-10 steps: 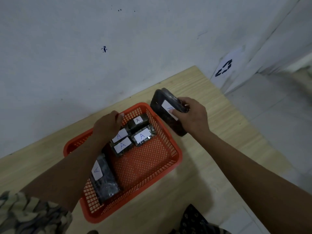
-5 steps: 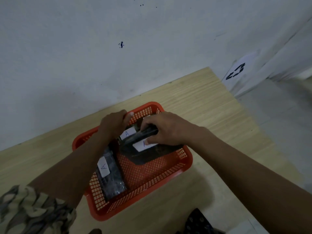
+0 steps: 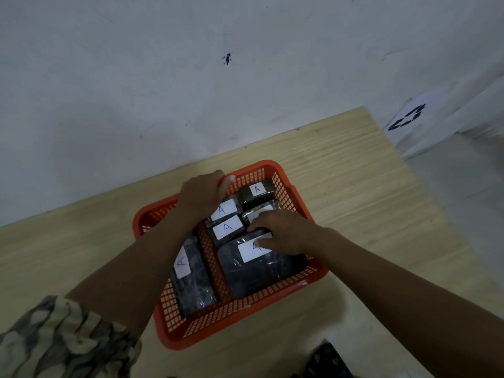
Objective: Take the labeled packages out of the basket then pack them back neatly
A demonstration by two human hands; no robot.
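An orange mesh basket [image 3: 245, 327] sits on the wooden table. Inside lie several dark wrapped packages with white "A" labels. A large flat package [image 3: 261, 271] lies at the front right of the basket, and my right hand [image 3: 281, 233] rests on its far edge and label, fingers pressed down on it. A long package [image 3: 192, 282] lies along the left side. Three smaller packages [image 3: 227, 227] fill the back, one at the back right corner [image 3: 255, 193]. My left hand [image 3: 203, 195] grips the basket's back rim.
The wooden table [image 3: 368, 214] stands against a white wall, and its right edge drops to a grey floor. A paper with a black arrow symbol [image 3: 407, 120] lies beyond the table's far right corner. Dark patterned cloth [image 3: 324, 361] shows at the bottom.
My right hand carried the large package from outside the basket's right side into it and laid it flat at the front right. My left hand stayed on the back rim.
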